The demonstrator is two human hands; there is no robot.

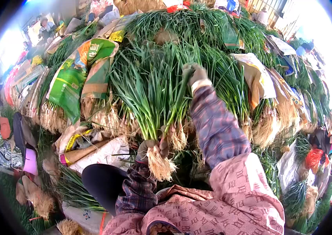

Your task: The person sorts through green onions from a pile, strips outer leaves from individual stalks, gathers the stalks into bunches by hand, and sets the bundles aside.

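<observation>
Now, in the head view, the left hand (144, 149) is wrapped around the base of a bunch of green onions (150, 111), clamped on the stalks just above the roots (160, 163), and out ahead the right hand (195, 74) is up among the leaf tops, its fingers curled by some dark blades; whether they are pinched together on any of them I cannot tell. This looks like a gathering or sorting step, one hand anchoring the bunch, the other working at its far end. The next move seems to call for a firm hold at the base and a light touch on the leaves, which could crease or snag in the neighbouring greens. The bunch sits right in front of the person, over the near edge of a broad heap of onions (222, 80), between a green printed sack (72, 84) on the left and a pale sack (258, 74) on the right. Roots point back at the person, leaves fan away into the heap, and the long axis runs near to far, leaning slightly left.
</observation>
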